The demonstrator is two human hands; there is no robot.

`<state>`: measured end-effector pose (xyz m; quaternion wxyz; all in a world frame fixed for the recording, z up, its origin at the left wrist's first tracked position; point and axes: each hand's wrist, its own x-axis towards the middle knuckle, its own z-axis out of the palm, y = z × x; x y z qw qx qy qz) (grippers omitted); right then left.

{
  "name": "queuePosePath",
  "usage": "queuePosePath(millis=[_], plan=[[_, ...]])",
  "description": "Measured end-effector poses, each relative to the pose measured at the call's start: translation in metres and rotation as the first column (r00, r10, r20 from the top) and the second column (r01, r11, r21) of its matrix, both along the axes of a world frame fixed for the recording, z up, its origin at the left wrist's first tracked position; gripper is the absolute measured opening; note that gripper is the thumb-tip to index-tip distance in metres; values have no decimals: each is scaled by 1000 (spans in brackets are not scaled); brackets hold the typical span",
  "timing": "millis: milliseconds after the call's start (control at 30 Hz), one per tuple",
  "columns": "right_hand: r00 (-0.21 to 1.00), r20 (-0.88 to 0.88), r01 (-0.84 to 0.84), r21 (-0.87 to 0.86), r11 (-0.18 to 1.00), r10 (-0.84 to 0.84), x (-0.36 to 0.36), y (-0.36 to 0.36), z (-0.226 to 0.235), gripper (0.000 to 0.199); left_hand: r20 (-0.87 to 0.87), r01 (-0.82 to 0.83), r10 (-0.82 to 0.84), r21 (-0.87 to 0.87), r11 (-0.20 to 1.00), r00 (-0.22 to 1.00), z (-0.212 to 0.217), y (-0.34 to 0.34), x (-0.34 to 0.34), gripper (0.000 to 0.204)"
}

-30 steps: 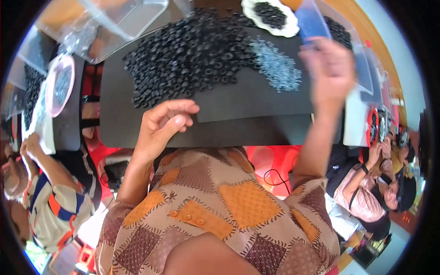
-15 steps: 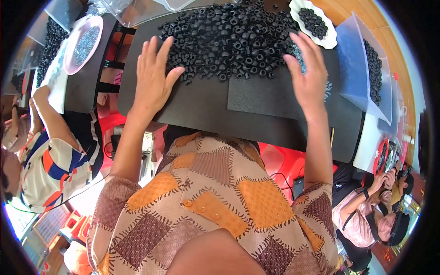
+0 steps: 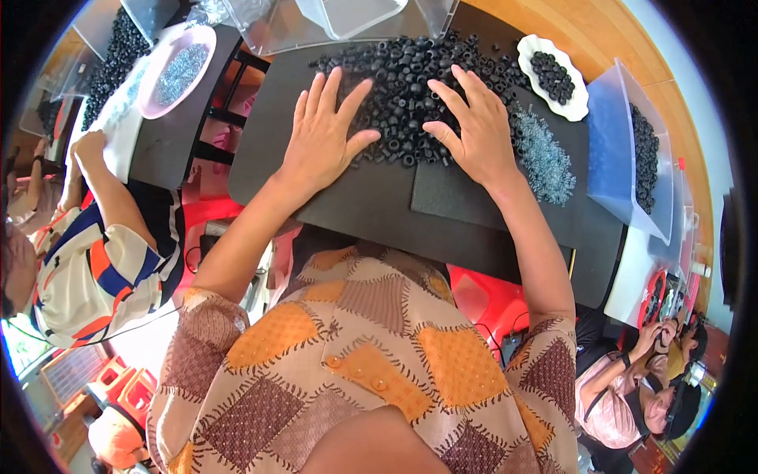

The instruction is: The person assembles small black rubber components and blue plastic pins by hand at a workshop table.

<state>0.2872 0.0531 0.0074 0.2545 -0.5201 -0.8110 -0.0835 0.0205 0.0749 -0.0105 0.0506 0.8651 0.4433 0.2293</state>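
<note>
A heap of small black ring-like parts (image 3: 399, 75) is spread over the dark table. My left hand (image 3: 322, 142) lies at the heap's left side, palm down, with its fingers spread. Across from it, my right hand (image 3: 479, 130) rests on the heap's right part, also palm down with the fingers apart. Neither hand grips anything. Just right of my right hand lies a pile of small clear bluish pieces (image 3: 545, 162). A dark square mat (image 3: 454, 193) sits on the table below the heap, partly under my right wrist.
A white scalloped dish (image 3: 580, 104) with black parts stands at the back right. Beside it is a clear bin (image 3: 608, 150) of black parts. Clear plastic containers (image 3: 276, 28) stand at the back. Co-workers sit on both sides; a pink bowl (image 3: 146, 99) stands on the left table.
My hands have come closer together, drawing the black heap into a narrower shape. My right hand has moved left off the clear pieces, which now show fully. The view has shifted slightly.
</note>
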Motion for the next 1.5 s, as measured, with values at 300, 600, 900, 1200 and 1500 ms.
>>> queuePosePath(millis=[300,600,900,1200,1500], plan=[[998,15,-65,-69,995,66,8,-18,12,57,79,37,-40,41,998,996,-3,6,-7,63],[910,-235,415,526,742,-342,152,-47,78,71,346,37,-20,-42,998,938,7,3,-44,43],[768,-517,639,656,401,-378,224,-125,142,89,319,-40,76,-118,992,945,10,-20,-61,17],[693,-146,562,723,402,-706,250,-137,135,86,334,-3,25,-66,998,942,17,-45,-41,26],[960,-83,278,317,906,-266,50,-105,38,63,288,13,-11,-5,1000,958,6,-43,-28,21]])
